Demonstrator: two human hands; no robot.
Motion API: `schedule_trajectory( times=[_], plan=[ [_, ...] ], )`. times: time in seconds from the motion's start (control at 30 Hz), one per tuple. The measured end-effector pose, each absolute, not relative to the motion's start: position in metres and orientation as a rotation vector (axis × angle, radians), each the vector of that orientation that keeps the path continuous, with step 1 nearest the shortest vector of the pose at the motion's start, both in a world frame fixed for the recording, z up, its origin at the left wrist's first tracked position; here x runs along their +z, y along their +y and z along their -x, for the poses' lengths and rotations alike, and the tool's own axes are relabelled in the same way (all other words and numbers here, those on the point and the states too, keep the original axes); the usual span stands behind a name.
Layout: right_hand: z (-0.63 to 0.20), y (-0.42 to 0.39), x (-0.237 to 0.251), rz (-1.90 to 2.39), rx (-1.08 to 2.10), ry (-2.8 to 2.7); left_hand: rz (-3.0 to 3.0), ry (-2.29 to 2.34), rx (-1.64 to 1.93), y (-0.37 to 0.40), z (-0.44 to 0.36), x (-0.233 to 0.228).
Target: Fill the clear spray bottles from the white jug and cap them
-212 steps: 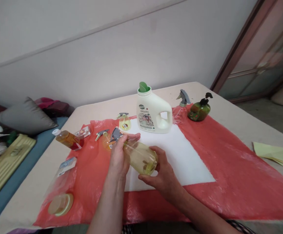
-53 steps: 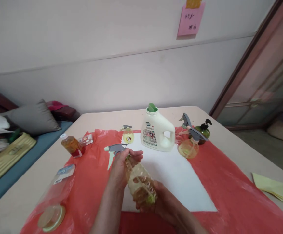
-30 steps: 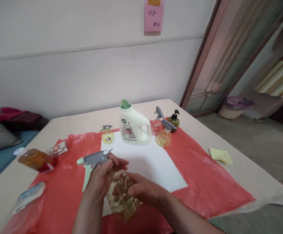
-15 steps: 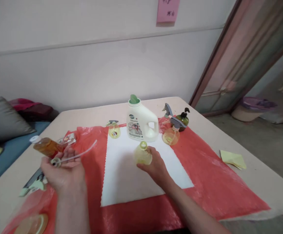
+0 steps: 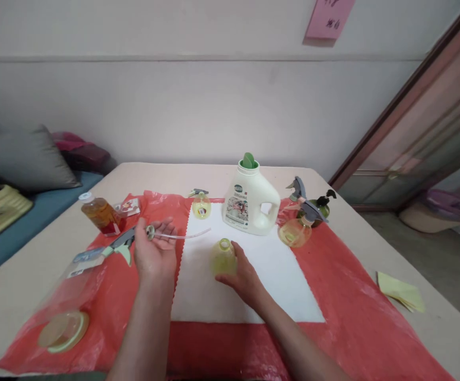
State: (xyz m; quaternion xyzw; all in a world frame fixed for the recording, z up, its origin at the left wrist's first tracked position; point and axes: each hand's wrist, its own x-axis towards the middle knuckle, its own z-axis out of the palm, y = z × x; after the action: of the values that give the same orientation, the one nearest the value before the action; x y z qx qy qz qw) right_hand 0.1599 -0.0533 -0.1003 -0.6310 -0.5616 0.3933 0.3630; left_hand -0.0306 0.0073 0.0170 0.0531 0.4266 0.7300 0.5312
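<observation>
My right hand (image 5: pixel 242 276) grips a small yellow-tinted spray bottle (image 5: pixel 222 257) that stands upright and uncapped on the white sheet (image 5: pixel 269 280). My left hand (image 5: pixel 154 253) holds the removed grey and mint trigger spray head (image 5: pixel 123 243) over the red plastic sheet (image 5: pixel 352 296), to the left of the bottle. Its clear dip tube (image 5: pixel 182 235) sticks out to the right, toward the bottle's mouth.
A white detergent jug (image 5: pixel 249 203) with a green cap stands behind the bottle. Right of it are a round yellow sprayer (image 5: pixel 295 232) and a dark green pump bottle (image 5: pixel 318 205). Also there: small yellow sprayer (image 5: pixel 201 205), amber bottle (image 5: pixel 100 214), clear lying bottle (image 5: pixel 69 312), yellow cloths (image 5: pixel 400 291).
Earlier both hands twisted the spray head on the bottle. The head came off; my right hand stood the bottle on the white sheet, and my left hand now brings the head back toward the centre.
</observation>
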Motion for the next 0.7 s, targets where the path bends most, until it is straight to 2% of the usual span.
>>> schedule_trajectory(
  times=[0.1,0.3,0.6,0.7],
  plan=[
    [-0.174,-0.060,-0.095,1.584,0.999,-1.387,-0.096,1.014,1.738,0.009,0.032,0.017],
    [-0.199,-0.050,-0.080,1.523,0.757,-1.086,-0.054,0.970,1.724,0.008,0.036,0.019],
    [-0.218,0.072,-0.062,1.502,0.586,-0.943,0.025,0.930,1.679,0.010,0.035,0.020],
    [-0.220,0.091,-0.051,1.440,0.535,-0.929,0.023,0.909,1.686,0.011,0.037,0.019]
  ],
)
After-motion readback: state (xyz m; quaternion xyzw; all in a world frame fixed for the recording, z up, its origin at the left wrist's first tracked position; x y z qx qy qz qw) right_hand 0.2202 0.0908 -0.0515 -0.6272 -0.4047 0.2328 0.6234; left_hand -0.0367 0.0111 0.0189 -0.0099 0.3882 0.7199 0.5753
